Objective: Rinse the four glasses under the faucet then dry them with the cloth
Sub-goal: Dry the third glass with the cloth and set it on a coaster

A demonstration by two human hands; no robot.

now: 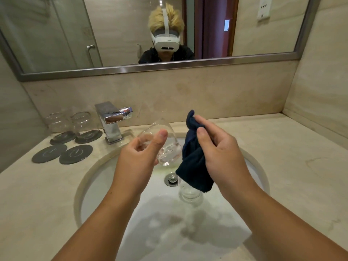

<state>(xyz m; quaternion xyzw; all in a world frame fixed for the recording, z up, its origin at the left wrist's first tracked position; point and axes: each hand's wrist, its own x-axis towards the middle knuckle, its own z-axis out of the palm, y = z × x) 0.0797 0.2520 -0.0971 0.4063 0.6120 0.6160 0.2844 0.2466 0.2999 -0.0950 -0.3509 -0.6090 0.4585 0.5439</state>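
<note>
1. Head view: a clear glass (167,147) is being gripped by the left hand (140,153), with the thumb and curled fingers wrapped round its bowl. It is being held tilted above the sink (90,178), just in front of the faucet (111,121).
2. A dark blue cloth (194,166) is being clutched by the right hand (220,147), with the fingers curled over its upper part. Its lower part is being left hanging over the basin, just beside the gripped glass.
3. A second glass (189,194) is being kept inside the sink, near the drain (171,178) and directly beneath the hanging end of the cloth. Whether it is standing upright cannot be told.
4. A third glass (56,122) and a fourth glass (81,120) are being kept side by side at the back left of the worktop (282,147), left of the faucet. Each is being carried on one of the dark round rear coasters (88,136).
5. Two front coasters (75,154) are being kept just in front of those, nearer the worktop edge.
6. A person wearing a white headset is being reflected in the mirror (122,25) above the backsplash.
</note>
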